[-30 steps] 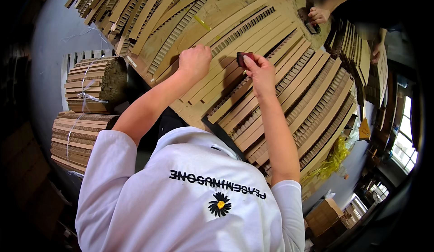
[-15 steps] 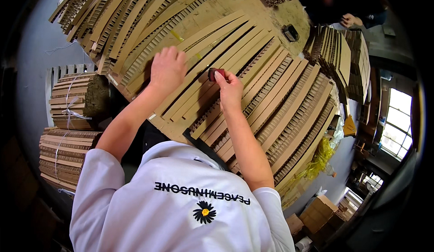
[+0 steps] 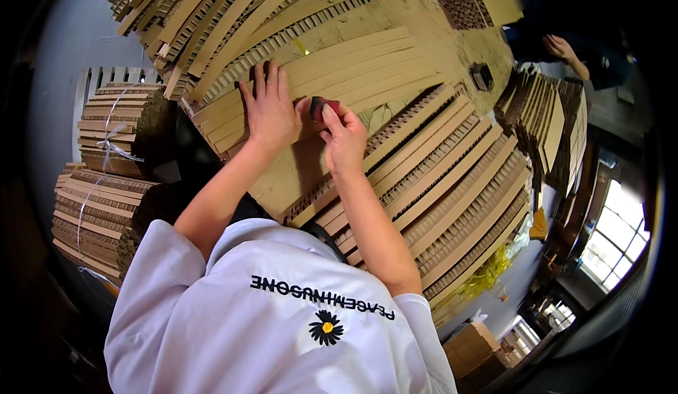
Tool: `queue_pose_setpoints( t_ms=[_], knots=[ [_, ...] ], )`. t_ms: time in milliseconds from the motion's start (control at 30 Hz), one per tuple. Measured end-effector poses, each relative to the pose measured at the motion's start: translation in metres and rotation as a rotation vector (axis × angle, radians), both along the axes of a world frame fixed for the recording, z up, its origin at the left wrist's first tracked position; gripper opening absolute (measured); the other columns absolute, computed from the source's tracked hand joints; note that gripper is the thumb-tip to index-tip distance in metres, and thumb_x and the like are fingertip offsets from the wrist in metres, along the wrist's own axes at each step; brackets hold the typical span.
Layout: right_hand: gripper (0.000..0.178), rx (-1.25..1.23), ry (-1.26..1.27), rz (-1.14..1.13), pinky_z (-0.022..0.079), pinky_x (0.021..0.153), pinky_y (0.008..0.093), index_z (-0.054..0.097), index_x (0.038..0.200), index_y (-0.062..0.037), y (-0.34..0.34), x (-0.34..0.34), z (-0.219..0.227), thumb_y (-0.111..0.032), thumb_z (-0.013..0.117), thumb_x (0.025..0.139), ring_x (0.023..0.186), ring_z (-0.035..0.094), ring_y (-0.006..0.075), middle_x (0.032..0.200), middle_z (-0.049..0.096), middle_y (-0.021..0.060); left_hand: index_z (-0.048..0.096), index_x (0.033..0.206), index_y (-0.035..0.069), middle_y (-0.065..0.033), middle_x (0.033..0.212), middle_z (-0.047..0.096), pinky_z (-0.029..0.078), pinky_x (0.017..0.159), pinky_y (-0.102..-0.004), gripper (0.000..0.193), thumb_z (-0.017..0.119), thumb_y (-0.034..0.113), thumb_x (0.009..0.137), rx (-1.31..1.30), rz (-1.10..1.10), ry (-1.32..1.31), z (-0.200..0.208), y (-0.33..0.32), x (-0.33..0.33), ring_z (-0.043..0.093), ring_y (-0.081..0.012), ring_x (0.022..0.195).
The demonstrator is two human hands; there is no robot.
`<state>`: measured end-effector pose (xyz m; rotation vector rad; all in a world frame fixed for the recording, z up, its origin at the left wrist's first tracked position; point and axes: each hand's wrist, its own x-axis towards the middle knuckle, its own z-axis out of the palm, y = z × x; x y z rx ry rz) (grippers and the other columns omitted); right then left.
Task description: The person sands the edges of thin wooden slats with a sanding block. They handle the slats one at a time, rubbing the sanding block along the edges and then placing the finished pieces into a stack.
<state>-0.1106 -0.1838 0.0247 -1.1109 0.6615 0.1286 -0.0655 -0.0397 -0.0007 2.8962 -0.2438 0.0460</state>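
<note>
My left hand [image 3: 272, 115] lies with fingers spread on a group of tan cardboard strips [image 3: 353, 66], which sit closely side by side on the worktable. Just to its right, my right hand [image 3: 344, 140] grips a small dark red and black object [image 3: 321, 110] between thumb and fingers, close above the strips. What kind of object it is cannot be made out. Right of my right forearm, more strips with honeycomb edges [image 3: 438, 175] lie in rows with gaps between them.
Further honeycomb strips [image 3: 233, 23] cover the far left of the table. Tied bundles [image 3: 116, 129] stand at the left. A small black block [image 3: 482, 76] rests on the table's far right, near stacked boards [image 3: 540, 111]. Another person's hand [image 3: 561, 46] shows beyond. Yellow strapping [image 3: 487, 274] hangs at the right.
The strips under my left hand, spaced apart before, now lie together, farther from me. My left hand has spread its fingers. My right hand has moved slightly left with the red and black object.
</note>
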Motion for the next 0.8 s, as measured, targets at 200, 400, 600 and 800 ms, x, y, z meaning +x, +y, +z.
queue_pose_setpoints(
  t_ms=[200, 400, 600, 800],
  knots=[
    [0.02, -0.199, 0.013, 0.236, 0.053, 0.077, 0.0226, 0.075, 0.114, -0.0028, -0.058, 0.019, 0.021, -0.009, 0.077, 0.095, 0.087, 0.067, 0.0078, 0.099, 0.074, -0.0014, 0.032, 0.157, -0.009, -0.0235, 0.17, 0.021, 0.014, 0.123, -0.0694, 0.094, 0.064, 0.055, 0.096, -0.016, 0.052, 0.153, 0.001, -0.01, -0.009, 0.015, -0.0457, 0.158],
    [0.019, -0.979, -0.572, 0.701, 0.053, 0.081, 0.0287, 0.074, 0.105, -0.0025, -0.109, 0.128, 0.049, 0.007, 0.076, 0.088, 0.09, 0.065, 0.0194, 0.099, 0.069, 0.0071, 0.038, 0.154, -0.009, -0.0235, 0.17, 0.022, 0.011, 0.124, -0.0688, 0.093, 0.065, 0.056, 0.094, -0.088, 0.053, 0.171, 0.001, -0.009, -0.009, 0.015, -0.0452, 0.158],
    [0.028, -1.044, -0.748, 0.966, 0.057, 0.08, 0.0287, 0.073, 0.108, -0.0032, -0.11, 0.19, 0.031, 0.014, 0.072, 0.085, 0.091, 0.068, 0.0188, 0.108, 0.068, 0.0081, 0.041, 0.152, -0.009, -0.0227, 0.17, 0.022, 0.009, 0.124, -0.0692, 0.093, 0.069, 0.055, 0.091, -0.147, 0.072, 0.196, -0.001, -0.008, -0.009, 0.015, -0.0448, 0.159],
    [0.024, -1.105, -0.826, 1.078, 0.06, 0.072, 0.0315, 0.075, 0.103, -0.0069, -0.109, 0.197, 0.019, 0.005, 0.079, 0.083, 0.085, 0.073, 0.0221, 0.102, 0.073, 0.0067, 0.037, 0.153, -0.009, -0.0253, 0.169, 0.025, 0.011, 0.123, -0.0713, 0.098, 0.078, 0.048, 0.085, -0.183, 0.062, 0.156, -0.004, -0.008, -0.01, 0.021, -0.0495, 0.156]
  ],
)
